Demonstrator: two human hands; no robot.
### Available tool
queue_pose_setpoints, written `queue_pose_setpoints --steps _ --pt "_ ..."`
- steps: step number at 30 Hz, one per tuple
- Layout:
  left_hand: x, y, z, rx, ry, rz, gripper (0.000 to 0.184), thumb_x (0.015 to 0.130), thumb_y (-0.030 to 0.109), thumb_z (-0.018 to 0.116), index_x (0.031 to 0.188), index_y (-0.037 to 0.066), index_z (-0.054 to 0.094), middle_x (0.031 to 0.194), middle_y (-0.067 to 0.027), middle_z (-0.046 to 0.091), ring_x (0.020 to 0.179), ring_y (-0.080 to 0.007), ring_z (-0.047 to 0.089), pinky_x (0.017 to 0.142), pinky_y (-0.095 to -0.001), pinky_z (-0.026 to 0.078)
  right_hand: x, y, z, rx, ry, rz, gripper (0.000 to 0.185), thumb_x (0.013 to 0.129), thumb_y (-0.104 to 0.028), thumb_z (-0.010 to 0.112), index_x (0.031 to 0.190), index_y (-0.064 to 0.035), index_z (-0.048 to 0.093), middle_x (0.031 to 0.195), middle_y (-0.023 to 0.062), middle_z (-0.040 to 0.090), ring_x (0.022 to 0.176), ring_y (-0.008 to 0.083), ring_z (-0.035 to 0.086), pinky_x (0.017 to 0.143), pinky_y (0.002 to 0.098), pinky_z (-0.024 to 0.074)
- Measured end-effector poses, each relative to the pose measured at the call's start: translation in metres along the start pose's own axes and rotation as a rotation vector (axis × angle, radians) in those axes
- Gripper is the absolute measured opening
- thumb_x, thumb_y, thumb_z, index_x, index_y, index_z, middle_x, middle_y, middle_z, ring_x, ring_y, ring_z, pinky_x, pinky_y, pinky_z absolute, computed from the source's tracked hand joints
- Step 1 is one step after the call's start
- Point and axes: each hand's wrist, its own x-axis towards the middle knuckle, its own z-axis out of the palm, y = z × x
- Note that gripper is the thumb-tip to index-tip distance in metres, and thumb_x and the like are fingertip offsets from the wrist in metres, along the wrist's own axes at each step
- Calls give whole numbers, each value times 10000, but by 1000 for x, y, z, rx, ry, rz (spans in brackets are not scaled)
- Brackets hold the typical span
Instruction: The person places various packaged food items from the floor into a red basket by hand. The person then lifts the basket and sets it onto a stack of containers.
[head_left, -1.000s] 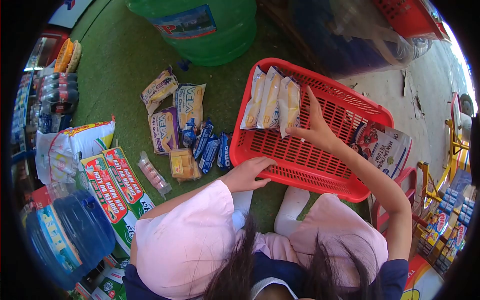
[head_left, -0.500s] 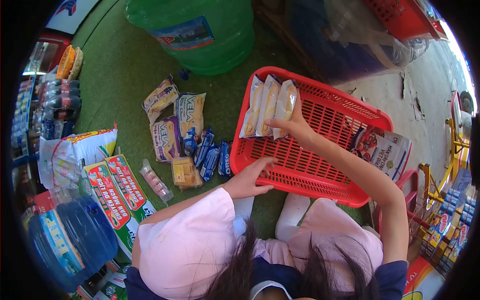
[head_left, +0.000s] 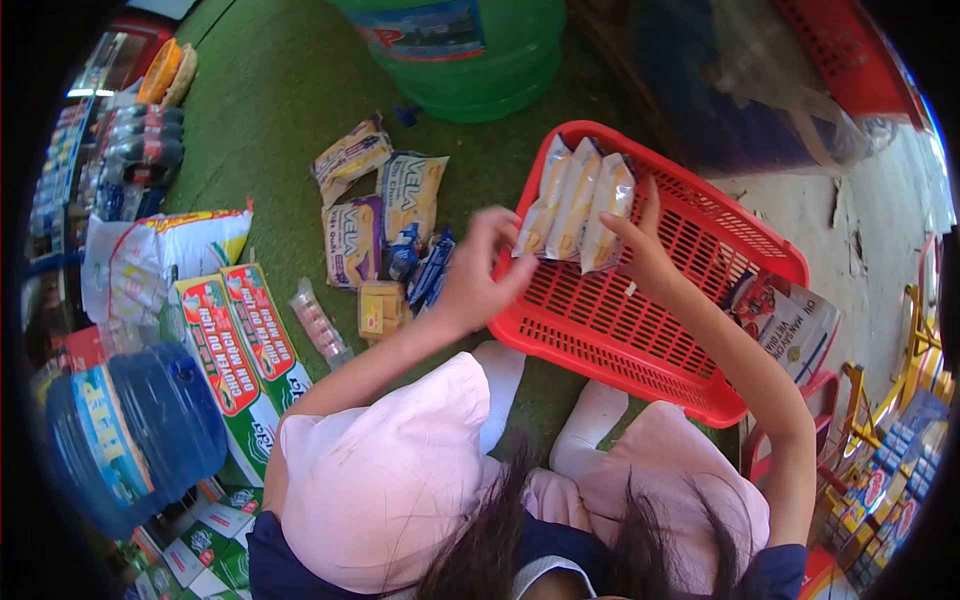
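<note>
Three white-and-yellow snack packets [head_left: 575, 205] stand side by side in the left end of a red plastic basket [head_left: 640, 375]. My right hand [head_left: 645, 250] grips the rightmost packet, thumb against its face and fingers along its far side. Over the basket's left rim is my left hand [head_left: 478, 275], slightly blurred, with thumb and fingers apart and nothing between them. Behind it on the green mat lie yellow-and-purple VELA packets [head_left: 410, 195], blue snack packs [head_left: 428, 270] partly hidden by that hand, and a clear box of yellow cakes [head_left: 382, 310].
A grey-and-red pouch [head_left: 785, 320] leans in the basket's right end. A green water container [head_left: 470, 60] stands beyond. To my left are a clear sleeve of round snacks [head_left: 320, 325], printed cartons [head_left: 240, 345], a blue water jug [head_left: 135, 435] and a white sack [head_left: 165, 260].
My left hand has moved up and forward from the basket's near rim toward the packets. The right hand stays at the rightmost packet. The whole view has shifted slightly.
</note>
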Motion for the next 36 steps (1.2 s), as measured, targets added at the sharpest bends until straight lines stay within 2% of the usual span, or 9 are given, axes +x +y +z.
queue_pose_setpoints --steps 3,6,11,13,17,22,29,32,36 --pt "22 -41 -53 189 407 -100 411 773 146 642 1096 9 430 936 -108 516 877 -203 517 737 -322 414 -7 -6 -8 -37 40 50 1058 748 -325 675 1428 -202 -127 1475 152 63 1356 315 136 1061 501 208" --pt "28 -104 -108 216 434 -341 323 788 124 621 1049 -17 493 994 -158 569 882 -221 565 754 -331 456 -10 -11 -13 -125 141 187 971 758 -450 611 1425 -323 -83 1497 105 -18 1357 378 92 917 730 139" --pt "31 -130 -131 252 182 -459 366 807 135 597 1128 -6 495 1099 -190 565 1026 -276 558 851 -357 442 -6 -8 -16 -170 179 149 969 745 -470 608 1431 -301 -56 1494 109 -19 1361 364 76 940 690 170" --pt "42 -123 -127 787 82 233 388 809 121 582 1179 43 494 1163 -165 540 1112 -315 495 914 -404 396 -7 -8 -17 -184 183 138 961 745 -478 602 1433 -294 -43 1494 110 -14 1361 361 73 941 682 181" --pt "79 -141 -115 668 -117 193 455 821 115 558 1265 101 461 1249 -161 486 1209 -352 389 992 -429 314 -6 -3 -23 -182 229 114 925 754 -494 584 1435 -262 2 1490 109 -6 1357 352 86 939 667 212" --pt "101 -149 -107 948 -365 -47 319 808 158 572 1124 114 558 1099 -121 550 1106 -306 446 949 -464 298 -8 2 -29 -180 273 180 872 775 -494 563 1429 -237 46 1470 123 59 1346 343 127 937 642 255" --pt "113 -104 -140 653 -378 35 168 753 130 636 875 41 565 890 -111 561 918 -283 521 821 -383 401 -18 5 -36 -165 301 164 842 797 -454 561 1427 -224 52 1453 125 137 1321 337 208 947 611 277" --pt "115 -84 -165 515 -241 140 152 768 91 637 870 35 539 902 -89 569 865 -229 546 760 -313 435 -18 -2 -41 -194 343 212 822 804 -462 553 1422 -224 67 1462 123 128 1333 317 195 944 622 276" --pt "116 -50 -176 -59 10 -5 119 828 101 630 859 38 534 906 -56 608 815 -123 562 726 -259 448 -20 -8 -41 -177 323 167 799 811 -471 540 1418 -224 82 1465 124 127 1339 324 178 951 626 271"
